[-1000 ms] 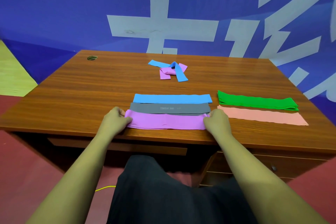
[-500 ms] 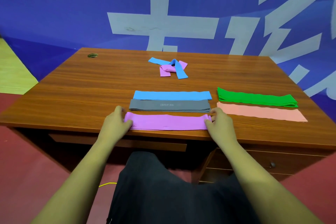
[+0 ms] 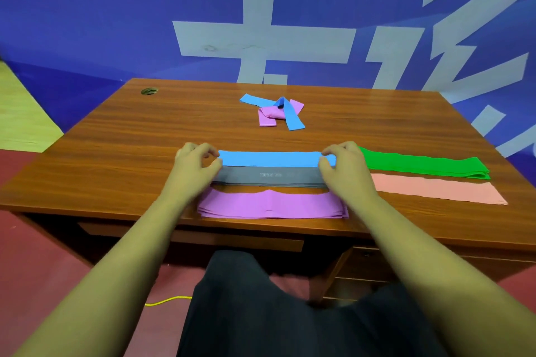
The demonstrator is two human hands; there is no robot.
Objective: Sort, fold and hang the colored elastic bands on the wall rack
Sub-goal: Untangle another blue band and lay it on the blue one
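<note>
Flat sky-blue folded elastic band [image 3: 272,158]: stretched between left hand [image 3: 195,166] and right hand [image 3: 343,166], one end pinched in each hand's curled fingers. Grey folded band [image 3: 269,176] lies just nearside of both grips.

I record one short line of small pale print on the gray band [image 3: 269,175], running lengthwise near its middle. From my side it appears inverted, and it is too small and blurred for me to read any letter with certainty. The blue wall banner [image 3: 87,14] carries large white characters [image 3: 261,43]. These are cut off by the top and right edges of the view, so I cannot read them whole.
</note>
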